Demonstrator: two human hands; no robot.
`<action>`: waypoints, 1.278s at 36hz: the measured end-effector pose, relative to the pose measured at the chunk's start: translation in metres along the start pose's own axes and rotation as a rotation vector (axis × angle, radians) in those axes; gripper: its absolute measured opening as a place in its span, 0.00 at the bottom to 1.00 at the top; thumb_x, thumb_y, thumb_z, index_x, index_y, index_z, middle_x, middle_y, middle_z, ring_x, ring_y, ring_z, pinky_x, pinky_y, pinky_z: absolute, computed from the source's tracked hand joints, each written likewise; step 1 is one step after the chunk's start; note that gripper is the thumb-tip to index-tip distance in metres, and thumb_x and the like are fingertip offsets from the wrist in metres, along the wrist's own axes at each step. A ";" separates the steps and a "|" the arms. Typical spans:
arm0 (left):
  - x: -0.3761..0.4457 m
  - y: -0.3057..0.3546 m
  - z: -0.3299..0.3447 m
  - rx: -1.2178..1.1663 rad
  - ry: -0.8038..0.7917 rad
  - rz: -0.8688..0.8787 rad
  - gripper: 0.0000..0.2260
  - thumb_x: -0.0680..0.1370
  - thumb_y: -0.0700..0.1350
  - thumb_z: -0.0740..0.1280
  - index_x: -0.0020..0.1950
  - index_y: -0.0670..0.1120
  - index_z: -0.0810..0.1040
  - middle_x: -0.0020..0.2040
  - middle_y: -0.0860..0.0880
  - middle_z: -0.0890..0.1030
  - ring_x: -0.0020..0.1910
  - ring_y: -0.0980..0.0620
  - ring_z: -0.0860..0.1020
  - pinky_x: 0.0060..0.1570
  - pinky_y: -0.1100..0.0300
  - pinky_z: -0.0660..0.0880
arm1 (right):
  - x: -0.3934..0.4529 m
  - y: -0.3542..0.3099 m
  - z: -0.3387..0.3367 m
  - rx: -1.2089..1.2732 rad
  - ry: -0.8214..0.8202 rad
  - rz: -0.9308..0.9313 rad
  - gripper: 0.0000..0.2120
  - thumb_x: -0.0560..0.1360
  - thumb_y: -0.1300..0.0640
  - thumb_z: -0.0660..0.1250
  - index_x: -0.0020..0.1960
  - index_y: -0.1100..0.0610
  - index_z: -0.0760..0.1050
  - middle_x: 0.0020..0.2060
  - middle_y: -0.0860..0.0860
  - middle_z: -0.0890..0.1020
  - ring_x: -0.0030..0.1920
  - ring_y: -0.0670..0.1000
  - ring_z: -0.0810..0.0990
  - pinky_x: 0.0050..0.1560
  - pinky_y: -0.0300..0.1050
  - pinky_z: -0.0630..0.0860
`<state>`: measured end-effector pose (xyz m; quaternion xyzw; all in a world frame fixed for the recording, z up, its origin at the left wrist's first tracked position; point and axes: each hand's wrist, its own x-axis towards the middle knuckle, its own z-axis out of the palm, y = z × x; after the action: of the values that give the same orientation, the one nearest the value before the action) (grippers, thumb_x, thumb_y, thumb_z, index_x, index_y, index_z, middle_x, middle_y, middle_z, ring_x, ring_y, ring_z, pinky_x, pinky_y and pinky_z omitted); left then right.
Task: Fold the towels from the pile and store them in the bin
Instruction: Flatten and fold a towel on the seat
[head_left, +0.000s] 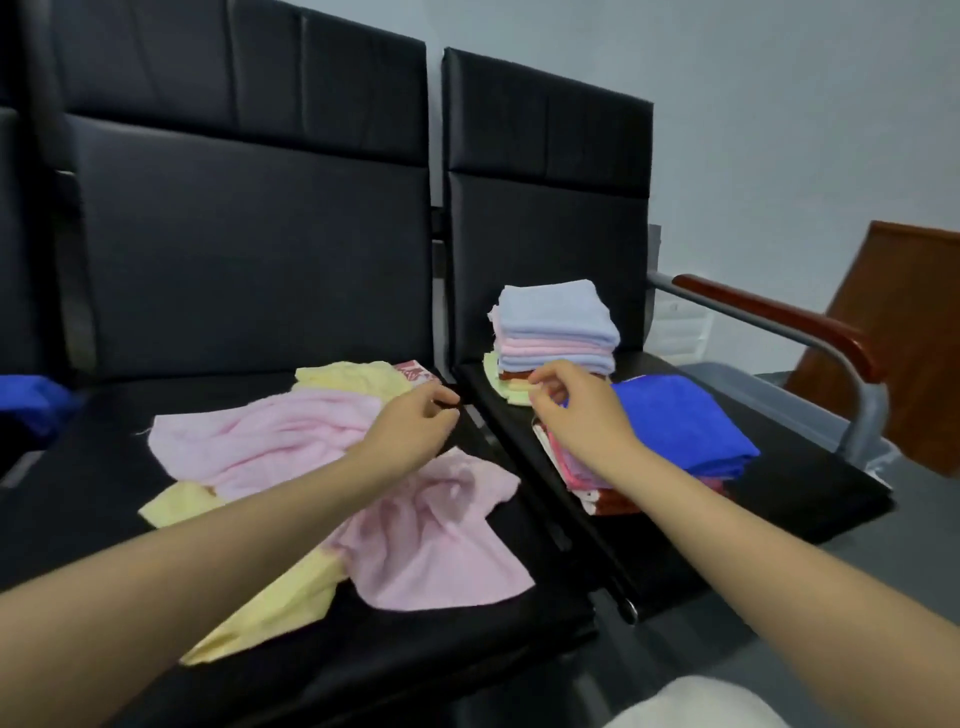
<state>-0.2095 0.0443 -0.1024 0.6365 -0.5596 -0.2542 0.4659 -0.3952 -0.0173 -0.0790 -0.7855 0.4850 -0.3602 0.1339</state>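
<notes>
Both hands, left hand (415, 423) and right hand (574, 402), hover loosely curled over black seats (363, 649); unfolded pink towels (291, 441) left, folded towel stack (556, 327) right, apparently holding nothing

Bare forearms (208, 561), no sleeves (both arms alike)

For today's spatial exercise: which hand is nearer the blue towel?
Right. The right hand hovers just left of the blue towel; the left hand is further left, over the pink towel.
</notes>
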 end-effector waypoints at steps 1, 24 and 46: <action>-0.004 -0.005 -0.011 0.048 0.005 0.013 0.08 0.79 0.42 0.62 0.57 0.50 0.76 0.41 0.52 0.77 0.38 0.53 0.75 0.44 0.58 0.72 | -0.001 -0.009 0.013 0.049 -0.040 0.009 0.06 0.76 0.58 0.65 0.52 0.53 0.78 0.39 0.45 0.78 0.42 0.48 0.77 0.48 0.45 0.74; -0.029 -0.114 -0.159 -0.143 0.468 -0.547 0.13 0.76 0.49 0.65 0.58 0.45 0.74 0.55 0.44 0.75 0.49 0.43 0.78 0.51 0.51 0.78 | 0.018 -0.066 0.156 0.375 -0.382 0.272 0.09 0.76 0.52 0.70 0.50 0.57 0.77 0.41 0.52 0.79 0.41 0.50 0.76 0.37 0.41 0.70; -0.033 -0.086 -0.228 -0.921 0.385 -0.350 0.08 0.81 0.41 0.60 0.56 0.41 0.76 0.50 0.45 0.80 0.47 0.51 0.78 0.49 0.58 0.76 | 0.016 -0.131 0.077 1.574 -0.119 0.559 0.14 0.82 0.51 0.60 0.49 0.61 0.77 0.40 0.58 0.86 0.51 0.57 0.80 0.57 0.54 0.75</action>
<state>0.0160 0.1404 -0.0850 0.4848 -0.1797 -0.4264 0.7422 -0.2497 0.0229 -0.0531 -0.3312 0.2610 -0.5050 0.7531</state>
